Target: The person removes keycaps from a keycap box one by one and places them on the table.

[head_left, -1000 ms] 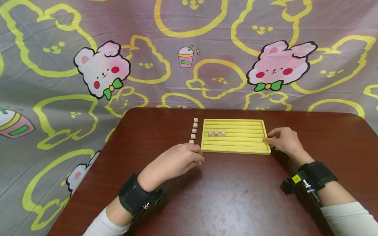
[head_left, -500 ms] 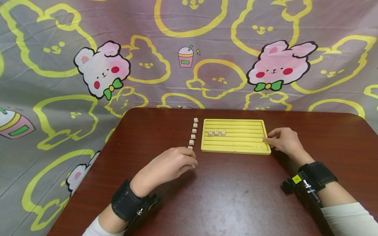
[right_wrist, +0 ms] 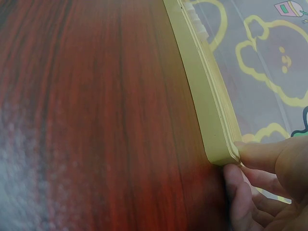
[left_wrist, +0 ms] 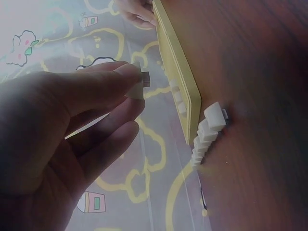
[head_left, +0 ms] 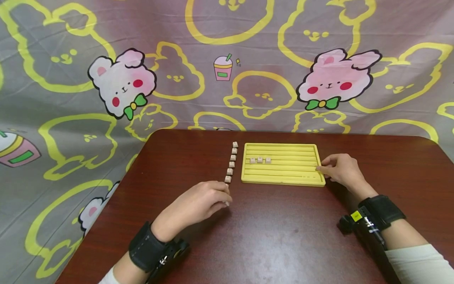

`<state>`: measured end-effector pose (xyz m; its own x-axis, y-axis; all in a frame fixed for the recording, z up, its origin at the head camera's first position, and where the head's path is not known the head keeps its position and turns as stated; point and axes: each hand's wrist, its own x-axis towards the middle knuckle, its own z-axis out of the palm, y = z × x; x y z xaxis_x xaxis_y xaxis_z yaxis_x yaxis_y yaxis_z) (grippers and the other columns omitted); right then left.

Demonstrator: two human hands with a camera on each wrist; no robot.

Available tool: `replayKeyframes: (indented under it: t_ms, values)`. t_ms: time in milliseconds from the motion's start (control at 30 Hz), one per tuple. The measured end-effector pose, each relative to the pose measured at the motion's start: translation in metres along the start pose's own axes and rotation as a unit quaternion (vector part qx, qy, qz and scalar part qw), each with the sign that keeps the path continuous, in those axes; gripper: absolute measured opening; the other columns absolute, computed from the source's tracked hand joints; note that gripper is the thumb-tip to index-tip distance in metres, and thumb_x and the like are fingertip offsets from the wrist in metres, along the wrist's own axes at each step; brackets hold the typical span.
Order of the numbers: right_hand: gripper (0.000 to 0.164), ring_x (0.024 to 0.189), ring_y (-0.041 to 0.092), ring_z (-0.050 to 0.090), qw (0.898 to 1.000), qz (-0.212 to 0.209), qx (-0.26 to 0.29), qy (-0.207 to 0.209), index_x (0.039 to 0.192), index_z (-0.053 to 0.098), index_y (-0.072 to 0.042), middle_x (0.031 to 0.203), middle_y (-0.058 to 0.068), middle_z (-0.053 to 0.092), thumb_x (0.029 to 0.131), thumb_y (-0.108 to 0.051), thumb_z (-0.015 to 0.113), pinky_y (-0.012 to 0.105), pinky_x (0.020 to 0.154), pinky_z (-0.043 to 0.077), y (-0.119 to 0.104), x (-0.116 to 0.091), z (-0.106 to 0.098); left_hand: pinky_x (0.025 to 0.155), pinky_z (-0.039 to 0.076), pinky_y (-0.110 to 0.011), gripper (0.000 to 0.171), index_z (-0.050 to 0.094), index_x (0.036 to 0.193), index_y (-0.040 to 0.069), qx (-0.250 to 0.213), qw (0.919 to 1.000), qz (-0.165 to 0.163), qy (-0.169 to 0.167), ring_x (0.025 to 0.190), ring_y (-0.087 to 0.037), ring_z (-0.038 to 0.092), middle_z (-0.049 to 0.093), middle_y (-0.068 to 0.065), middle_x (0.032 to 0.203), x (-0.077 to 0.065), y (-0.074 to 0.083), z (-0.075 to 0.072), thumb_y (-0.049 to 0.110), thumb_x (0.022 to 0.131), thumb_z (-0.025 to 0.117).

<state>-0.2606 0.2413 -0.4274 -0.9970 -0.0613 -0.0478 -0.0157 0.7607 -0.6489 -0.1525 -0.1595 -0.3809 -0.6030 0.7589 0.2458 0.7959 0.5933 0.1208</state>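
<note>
A ridged yellow tray (head_left: 283, 174) lies on the table, with 3 small white keycaps (head_left: 260, 160) in one of its rows. At its right end, my right hand (head_left: 343, 169) grips the rim, thumb on top and fingers against the outer side, as the right wrist view shows. Left of the tray runs a line of several white keycaps (head_left: 232, 164), standing apart from one another. Just below the near end of that line, my left hand (head_left: 198, 203) pinches a single keycap (left_wrist: 136, 89) between thumb and fingertips. Its dark underside part points outward in the left wrist view; the head view mostly hides it.
A dark reddish-brown table (head_left: 276, 232) carries everything, its far edge close behind the tray. Behind it hangs a grey cloth (head_left: 262, 51) with cartoon rabbits and yellow outlines. Each wrist wears a black strap (head_left: 147, 247) with a camera.
My left hand has moved towards me and slightly left, away from the tray, uncovering more of the keycap line. The right hand and the tray have stayed in place.
</note>
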Motion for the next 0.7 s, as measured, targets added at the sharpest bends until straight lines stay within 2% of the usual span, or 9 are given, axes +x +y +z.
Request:
replayKeyframes:
  t_ms: [133,333,700]
  values:
    - [0.039,0.065,0.013,0.067,1.000,-0.001,0.000,-0.002,0.109,0.067,0.006,0.091,0.019,0.072,0.088,-0.026,0.074,0.028,0.060,0.059,-0.001,0.000,0.000,0.076,0.055,-0.021,0.009,0.077,0.091,0.016,-0.005,1.0000,-0.008,0.000,0.081,-0.003,0.060,0.066,0.008,0.088,-0.003,-0.003,0.003,0.009,0.085,0.076]
    - [0.038,0.066,0.013,0.067,1.000,-0.002,-0.003,-0.002,0.109,0.067,0.006,0.091,0.019,0.073,0.089,-0.026,0.073,0.027,0.060,0.059,0.001,0.000,0.000,0.079,0.056,-0.023,0.010,0.077,0.091,0.015,-0.005,0.9999,-0.009,0.006,0.086,-0.006,0.064,0.069,0.006,0.092,-0.007,-0.007,0.005,0.009,0.083,0.078]
    - [0.037,0.066,0.013,0.066,1.000,-0.010,-0.006,-0.004,0.109,0.066,0.006,0.092,0.019,0.072,0.089,-0.025,0.072,0.028,0.061,0.059,0.001,-0.001,-0.002,0.078,0.057,-0.023,0.014,0.077,0.093,0.014,-0.015,0.9995,-0.027,-0.008,0.087,-0.007,0.067,0.071,0.004,0.094,-0.009,-0.014,0.010,0.007,0.080,0.080]
